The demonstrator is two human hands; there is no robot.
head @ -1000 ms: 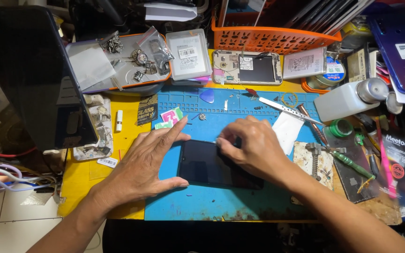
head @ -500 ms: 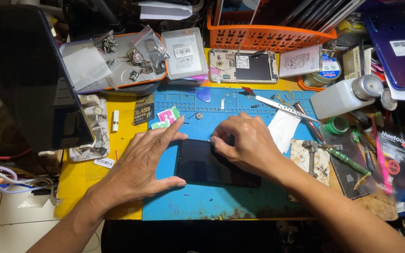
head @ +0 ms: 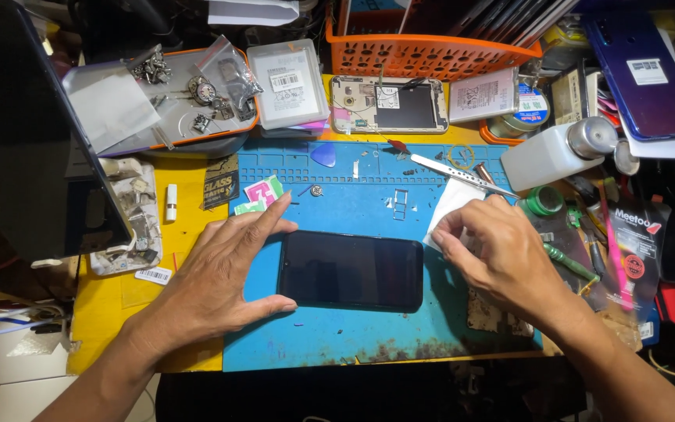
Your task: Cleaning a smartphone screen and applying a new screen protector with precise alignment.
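Black phone [head: 351,270] flat at the blue mat's [head: 369,344] centre, left hand [head: 220,277] spread open at its 9 o'clock edge, right hand [head: 498,254] at 3 o'clock pinching a white wipe [head: 451,205], tweezers [head: 458,173] at 1 o'clock.

Two bare forearms reach up from the bottom edge. The left hand [head: 224,273] lies flat, palm down, fingers spread, with thumb and index finger splayed apart. The right hand [head: 494,254] is curled, its fingertips [head: 441,234] pinched together and pointing left.
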